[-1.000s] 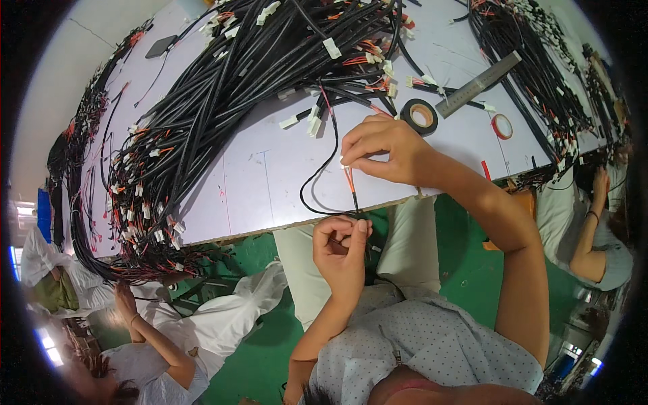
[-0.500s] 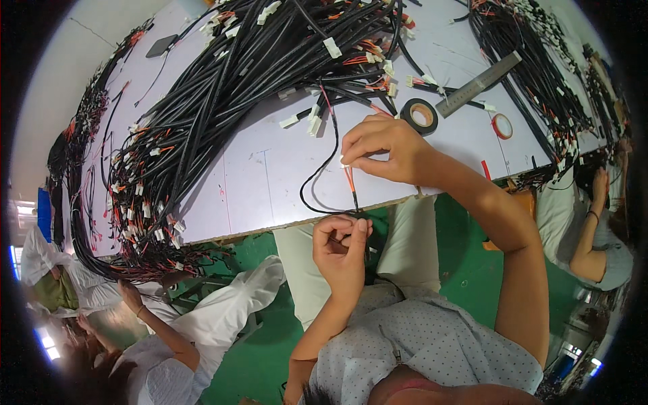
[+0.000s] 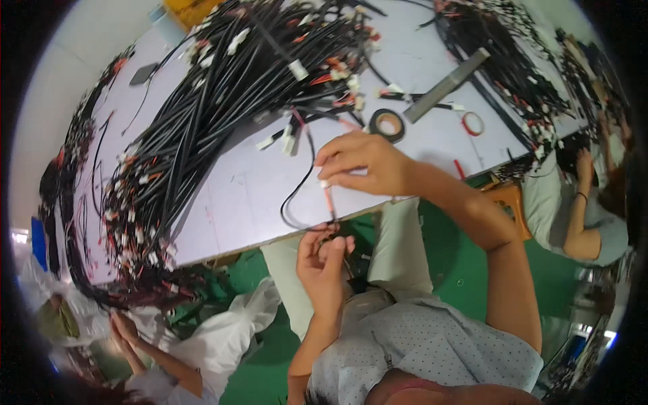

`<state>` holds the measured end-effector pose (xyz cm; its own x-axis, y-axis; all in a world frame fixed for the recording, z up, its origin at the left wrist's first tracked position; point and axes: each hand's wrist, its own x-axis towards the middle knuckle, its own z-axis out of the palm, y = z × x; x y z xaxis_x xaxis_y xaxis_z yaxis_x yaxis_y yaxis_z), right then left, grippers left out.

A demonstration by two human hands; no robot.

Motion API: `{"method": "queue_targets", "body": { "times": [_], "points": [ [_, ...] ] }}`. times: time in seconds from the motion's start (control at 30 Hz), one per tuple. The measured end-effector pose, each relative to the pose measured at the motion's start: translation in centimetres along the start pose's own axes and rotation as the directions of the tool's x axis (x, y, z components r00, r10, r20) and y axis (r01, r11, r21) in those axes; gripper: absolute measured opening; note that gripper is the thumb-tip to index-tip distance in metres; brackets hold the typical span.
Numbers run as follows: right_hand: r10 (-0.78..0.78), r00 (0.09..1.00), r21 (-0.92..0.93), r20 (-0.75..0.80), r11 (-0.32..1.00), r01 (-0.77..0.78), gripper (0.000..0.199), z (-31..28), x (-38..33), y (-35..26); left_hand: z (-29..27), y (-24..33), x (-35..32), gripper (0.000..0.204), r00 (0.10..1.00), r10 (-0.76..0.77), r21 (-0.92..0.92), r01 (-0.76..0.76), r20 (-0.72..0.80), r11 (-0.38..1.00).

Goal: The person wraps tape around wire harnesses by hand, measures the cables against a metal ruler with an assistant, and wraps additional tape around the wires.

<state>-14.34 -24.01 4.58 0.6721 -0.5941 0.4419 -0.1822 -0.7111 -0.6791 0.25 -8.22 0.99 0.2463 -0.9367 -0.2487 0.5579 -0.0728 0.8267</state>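
My right hand point(image 3: 368, 162), above the table's near edge, pinches a small white connector point(image 3: 324, 183) between thumb and fingertips. Short orange-red wires point(image 3: 329, 199) run down from this connector into a black cable. Just below, my left hand point(image 3: 320, 263) has its fingers curled around the cable near where the wires enter it; blur softens the fingertips. The thin black cable point(image 3: 287, 202) bends in a loop over the table, left of my right hand, and its far end reaches toward the cable pile.
A large pile of black cables point(image 3: 209, 115) with white connectors covers the table's left; another bundle point(image 3: 482, 77) lies right. Between them are a metal ruler point(image 3: 449, 84), a black tape roll point(image 3: 376, 123) and a red tape roll point(image 3: 466, 123). Co-workers sit either side; an orange stool point(image 3: 511, 209) stands right.
The view has shifted, so the table things appear farther left. My left thumb has lifted somewhat from the fingers. My right hand still pinches the connector. The left co-worker's hands have come together.
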Motion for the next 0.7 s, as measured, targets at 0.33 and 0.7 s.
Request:
{"method": "queue_targets", "body": {
  "times": [0.33,0.7],
  "points": [
    [0.093,0.892,-0.546,-0.442,0.761,-0.350,0.026,-12.2,-6.8,2.0,-3.7,1.2,-1.3,0.029,0.990,-0.119,-0.057,0.123,0.073,0.991],
    [0.091,0.995,-0.855,0.036,0.518,-0.017,0.040,-17.4,-7.2,4.4,-4.8,3.5,-1.2,0.045,0.915,-0.296,-0.050,0.321,0.275,0.946]
  ]
}}
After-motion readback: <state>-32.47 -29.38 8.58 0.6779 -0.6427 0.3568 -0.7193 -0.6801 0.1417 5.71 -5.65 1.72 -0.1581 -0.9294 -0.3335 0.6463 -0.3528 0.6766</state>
